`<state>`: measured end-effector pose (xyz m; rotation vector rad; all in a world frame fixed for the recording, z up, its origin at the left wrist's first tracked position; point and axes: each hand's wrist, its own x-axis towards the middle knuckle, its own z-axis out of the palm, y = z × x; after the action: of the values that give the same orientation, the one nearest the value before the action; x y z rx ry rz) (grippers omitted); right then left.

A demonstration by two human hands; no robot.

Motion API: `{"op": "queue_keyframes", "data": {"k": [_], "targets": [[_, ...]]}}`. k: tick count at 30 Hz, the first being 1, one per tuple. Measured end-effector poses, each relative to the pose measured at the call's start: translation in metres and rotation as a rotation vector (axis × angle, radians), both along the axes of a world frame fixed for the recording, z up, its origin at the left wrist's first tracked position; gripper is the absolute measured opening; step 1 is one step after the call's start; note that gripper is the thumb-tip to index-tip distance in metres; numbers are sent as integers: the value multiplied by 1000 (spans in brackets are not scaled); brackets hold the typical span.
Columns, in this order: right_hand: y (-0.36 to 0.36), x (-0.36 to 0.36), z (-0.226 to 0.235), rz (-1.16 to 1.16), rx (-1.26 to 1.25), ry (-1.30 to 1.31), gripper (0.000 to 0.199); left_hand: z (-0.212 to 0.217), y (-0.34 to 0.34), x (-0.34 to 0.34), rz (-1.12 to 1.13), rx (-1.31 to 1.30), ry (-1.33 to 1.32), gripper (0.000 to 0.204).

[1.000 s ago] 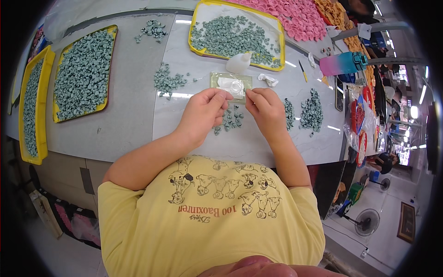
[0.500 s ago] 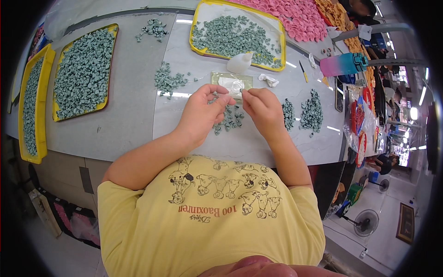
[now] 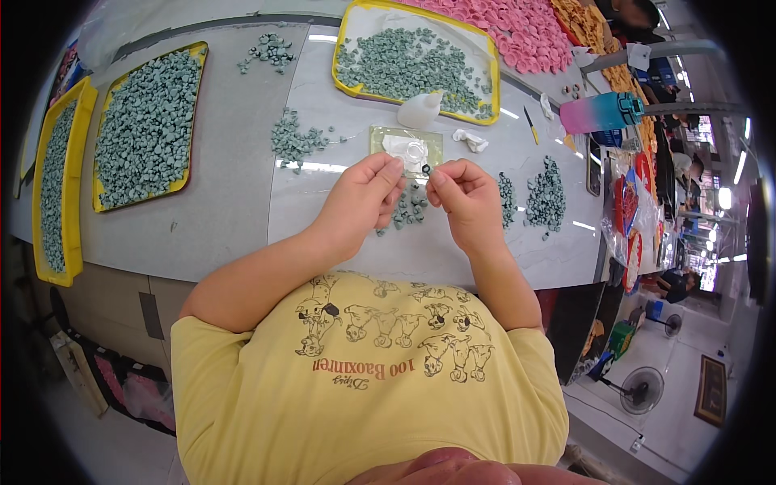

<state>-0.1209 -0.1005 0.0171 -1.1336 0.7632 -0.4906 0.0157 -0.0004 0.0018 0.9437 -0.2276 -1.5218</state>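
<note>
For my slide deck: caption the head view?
Left hand and right hand pinch a small dark ring-shaped piece above grey-green pieces.

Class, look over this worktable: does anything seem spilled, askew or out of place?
Mostly orderly. Grey-green pieces fill the yellow trays, yet loose heaps lie on the bare table: a pile left of the clear packet, and others on the right. The left hand and right hand pinch a small dark piece.

Grey worktable (image 3: 234, 202), pale floor (image 3: 679, 356) right, standing fan (image 3: 643, 388), framed picture (image 3: 711, 390).
</note>
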Motion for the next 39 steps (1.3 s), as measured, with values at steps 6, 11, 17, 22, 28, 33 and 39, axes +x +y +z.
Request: {"op": "queue_keyframes", "data": {"k": [6,11,17,22,28,33,39], "targets": [[5,4,-2,16,-1014,91,11,1,2,-1,-35,-19,50,21],[2,5,-7,63,-1514,-49,23,2,2,0,-44,-16,39,20],[4,5,-6,114,-1644,-25,25,2,2,-1,-50,-25,-40,20],[7,7,-9,92,-1687,-72,23,-1,3,-3,-60,-25,-159,20],[7,2,-13,54,-1469,-97,19,1,3,-8,40,-138,-462,19],[12,-1,-3,43,-1153,46,19,3,2,-8,106,-165,-795,21],[-16,-13,11,248,-1108,187,15,-9,-2,-11,-51,-90,-875,28]]}}
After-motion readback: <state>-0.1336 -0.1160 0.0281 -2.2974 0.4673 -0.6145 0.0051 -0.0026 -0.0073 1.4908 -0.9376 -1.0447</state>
